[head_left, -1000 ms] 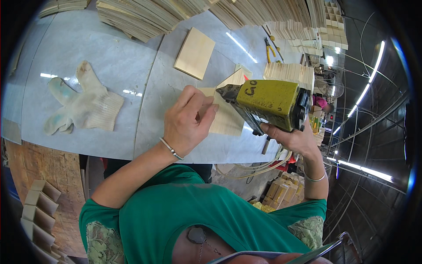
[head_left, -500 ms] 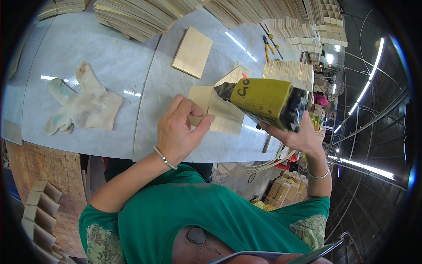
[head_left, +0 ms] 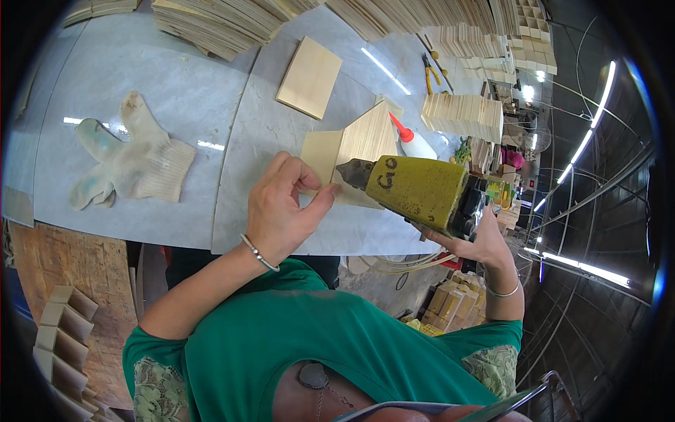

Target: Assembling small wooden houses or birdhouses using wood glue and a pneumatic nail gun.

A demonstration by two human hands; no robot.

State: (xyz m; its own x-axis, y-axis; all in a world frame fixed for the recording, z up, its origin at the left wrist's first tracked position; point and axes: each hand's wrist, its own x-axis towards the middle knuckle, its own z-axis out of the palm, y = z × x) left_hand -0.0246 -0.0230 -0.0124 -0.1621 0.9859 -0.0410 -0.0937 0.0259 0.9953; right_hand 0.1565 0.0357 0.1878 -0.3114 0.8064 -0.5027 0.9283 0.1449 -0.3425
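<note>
Indoors, hands (head_left: pixel 285 204) at wooden panels (head_left: pixel 369 137), right (head_left: pixel 486 245) gripping yellow nailer (head_left: pixel 418 190)

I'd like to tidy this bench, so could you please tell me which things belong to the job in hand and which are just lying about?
Seemingly in the job:
yellow-green tool, in the right hand
pale wooden pieces, by the left hand

Seemingly lying about:
off-white glove
yellow-handled pliers
loose wooden panel, untouched
red-tipped white bottle, untouched, though possibly related
</note>
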